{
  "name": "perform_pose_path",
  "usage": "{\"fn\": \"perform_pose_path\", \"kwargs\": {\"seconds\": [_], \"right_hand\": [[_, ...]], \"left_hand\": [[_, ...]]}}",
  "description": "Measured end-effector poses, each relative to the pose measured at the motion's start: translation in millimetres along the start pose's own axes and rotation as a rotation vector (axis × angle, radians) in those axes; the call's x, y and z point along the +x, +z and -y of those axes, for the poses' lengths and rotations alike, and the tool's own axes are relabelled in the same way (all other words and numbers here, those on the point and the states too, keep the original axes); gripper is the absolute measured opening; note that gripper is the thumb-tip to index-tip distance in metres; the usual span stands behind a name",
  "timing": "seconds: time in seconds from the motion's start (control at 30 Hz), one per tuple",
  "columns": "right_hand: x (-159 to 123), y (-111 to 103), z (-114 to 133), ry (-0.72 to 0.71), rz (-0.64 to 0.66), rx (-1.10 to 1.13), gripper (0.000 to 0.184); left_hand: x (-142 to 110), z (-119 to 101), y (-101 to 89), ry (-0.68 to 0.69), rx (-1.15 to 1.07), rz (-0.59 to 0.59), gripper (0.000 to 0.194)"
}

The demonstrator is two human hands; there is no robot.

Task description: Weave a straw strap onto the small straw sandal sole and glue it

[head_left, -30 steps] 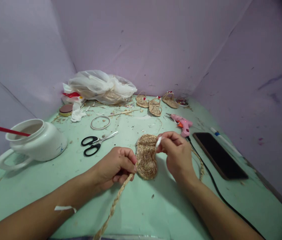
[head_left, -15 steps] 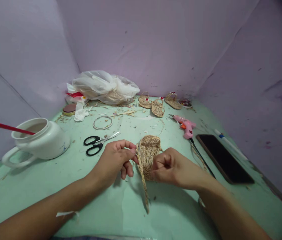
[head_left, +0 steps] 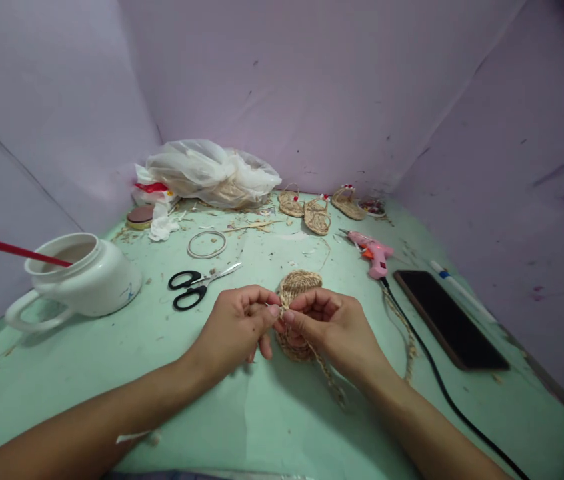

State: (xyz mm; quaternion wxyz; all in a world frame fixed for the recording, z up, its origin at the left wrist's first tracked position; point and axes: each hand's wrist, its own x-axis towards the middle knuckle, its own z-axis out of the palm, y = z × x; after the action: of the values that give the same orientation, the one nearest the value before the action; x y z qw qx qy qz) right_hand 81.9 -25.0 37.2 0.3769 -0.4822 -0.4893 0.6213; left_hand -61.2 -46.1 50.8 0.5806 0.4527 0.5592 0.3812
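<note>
A small woven straw sole (head_left: 298, 285) lies on the green table (head_left: 262, 413), mostly covered by my hands. My left hand (head_left: 236, 327) pinches its left edge with thumb and fingertips. My right hand (head_left: 331, 327) pinches the same spot from the right, fingertips almost touching the left ones. A braided straw strand (head_left: 329, 381) trails from the sole under my right hand toward the near edge. Black-handled scissors (head_left: 197, 288) lie just left of my left hand.
A white jug (head_left: 82, 277) with a red stick (head_left: 12, 249) stands at the left. A pink glue gun (head_left: 373, 252) with black cord (head_left: 442, 387), a dark phone (head_left: 449, 319) and a pen (head_left: 462, 291) lie right. A plastic bag (head_left: 212, 173), ring (head_left: 206, 244) and finished straw sandals (head_left: 317, 215) sit behind.
My right hand moved from the sole's top right down across it to meet my left hand at its left edge. The braid swung from the left of the sole to the right.
</note>
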Motion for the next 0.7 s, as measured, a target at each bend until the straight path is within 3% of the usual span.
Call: {"fn": "perform_pose_path", "kwargs": {"seconds": [0.3,0.57,0.7], "right_hand": [[-5.1,3.8,-4.5,-0.159,-0.093,-0.124,0.012],[-8.0,7.1,-2.5,0.022,0.027,0.136,0.017],[-7.2,5.0,-4.1,0.022,0.092,0.24,0.019]], "left_hand": [[2.4,2.0,-0.3,0.115,0.118,-0.081,0.009],[2.6,5.2,-3.5,0.231,0.236,-0.159,0.012],[3.5,5.7,-6.9,0.31,0.306,-0.252,0.028]]}}
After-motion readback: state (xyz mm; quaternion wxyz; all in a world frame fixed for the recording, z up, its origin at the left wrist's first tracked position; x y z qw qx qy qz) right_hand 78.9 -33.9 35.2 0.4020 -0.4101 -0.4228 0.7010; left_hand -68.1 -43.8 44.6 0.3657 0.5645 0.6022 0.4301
